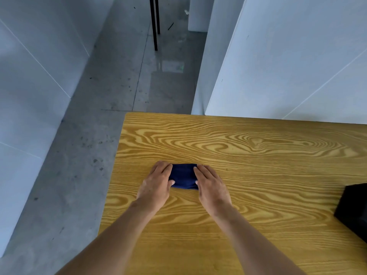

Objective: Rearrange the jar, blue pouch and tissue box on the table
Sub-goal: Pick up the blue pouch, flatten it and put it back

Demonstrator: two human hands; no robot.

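A dark blue pouch (183, 176) lies flat on the wooden table (248, 147), toward its left side. My left hand (157, 183) clasps the pouch's left end, fingers over the top and thumb at the near edge. My right hand (209, 182) holds the right end the same way. Both ends of the pouch are hidden under my fingers. No jar or tissue box shows in the head view.
A black object (355, 211) sits at the table's right edge, cut off by the frame. The table's left edge drops to a grey concrete floor (83, 155). White wall panels (288, 66) stand behind the table, and thin black legs (155, 22) stand far back.
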